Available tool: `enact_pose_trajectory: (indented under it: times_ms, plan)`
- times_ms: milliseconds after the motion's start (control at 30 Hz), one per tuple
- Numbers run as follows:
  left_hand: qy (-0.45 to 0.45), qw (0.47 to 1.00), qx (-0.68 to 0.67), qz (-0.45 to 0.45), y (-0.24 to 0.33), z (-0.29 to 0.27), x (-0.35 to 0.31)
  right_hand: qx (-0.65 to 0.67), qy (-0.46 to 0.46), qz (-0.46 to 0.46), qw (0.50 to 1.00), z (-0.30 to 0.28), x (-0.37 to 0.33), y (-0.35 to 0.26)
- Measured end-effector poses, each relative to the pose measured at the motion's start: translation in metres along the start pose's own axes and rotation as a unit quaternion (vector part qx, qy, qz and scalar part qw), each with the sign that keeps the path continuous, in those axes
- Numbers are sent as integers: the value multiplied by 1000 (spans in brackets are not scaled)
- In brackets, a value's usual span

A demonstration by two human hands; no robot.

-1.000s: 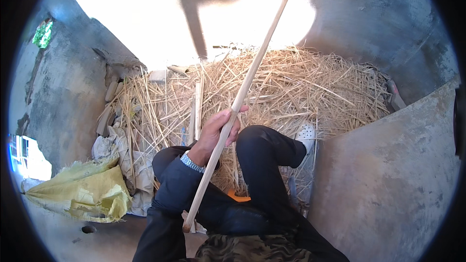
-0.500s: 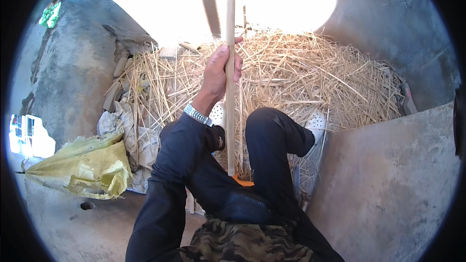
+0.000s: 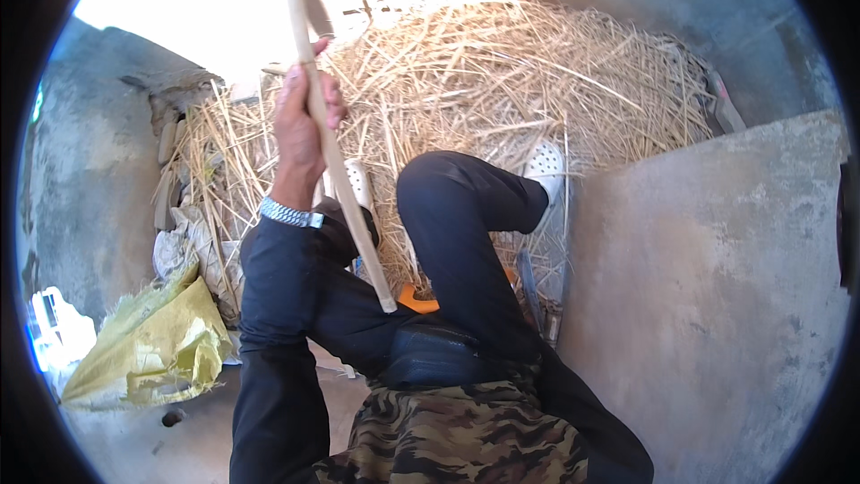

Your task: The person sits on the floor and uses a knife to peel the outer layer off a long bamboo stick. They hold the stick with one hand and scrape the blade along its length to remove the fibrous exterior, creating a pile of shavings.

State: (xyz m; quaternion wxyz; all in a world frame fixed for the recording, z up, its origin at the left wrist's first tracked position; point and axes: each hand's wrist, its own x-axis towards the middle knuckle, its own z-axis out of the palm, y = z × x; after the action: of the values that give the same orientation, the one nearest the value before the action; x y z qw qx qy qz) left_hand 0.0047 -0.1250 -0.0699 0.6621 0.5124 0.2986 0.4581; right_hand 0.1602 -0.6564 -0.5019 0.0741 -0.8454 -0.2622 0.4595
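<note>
My left hand (image 3: 303,116) is closed round a long pale wooden stick (image 3: 347,202), gripping it above its middle. The stick leans, its top toward the upper left, its lower end over my left thigh. Beside that end, an orange object (image 3: 416,298) shows partly between my legs; the rest is hidden. A narrow grey-blue strip (image 3: 527,285) stands behind my bent right leg. A dark sleeve (image 3: 602,417) runs along my right side, and my right hand is out of sight.
Loose straw (image 3: 502,72) covers the floor ahead, under my white clogs (image 3: 544,168). A torn yellow sack (image 3: 161,341) lies left, near pale crumpled cloth (image 3: 190,246). A concrete slab (image 3: 708,260) stands right, and a grey wall (image 3: 94,152) rises left.
The stick has gone from nearly upright to leaning, its top further left. My left hand has shifted left and up in the picture, still holding it. More of the orange object shows.
</note>
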Motion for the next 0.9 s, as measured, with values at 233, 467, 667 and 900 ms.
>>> enact_pose_trajectory:
  times_ms: [233, 467, 667, 900]
  plan:
    - [-31, 999, 11, 1, -9, 19, 0, 36, 41, 105, 993, 0, -18, -25]
    - [-7, 1000, 4, -7, -6, 13, -8, 20, 271, -65, 960, -26, -4, -11]
    - [-27, 999, 6, -16, -10, 19, -7, 135, 172, -23, 976, -21, 1, 8]
    - [-41, 999, -3, -16, -5, 14, -19, 53, 437, -37, 897, -21, -39, -23]
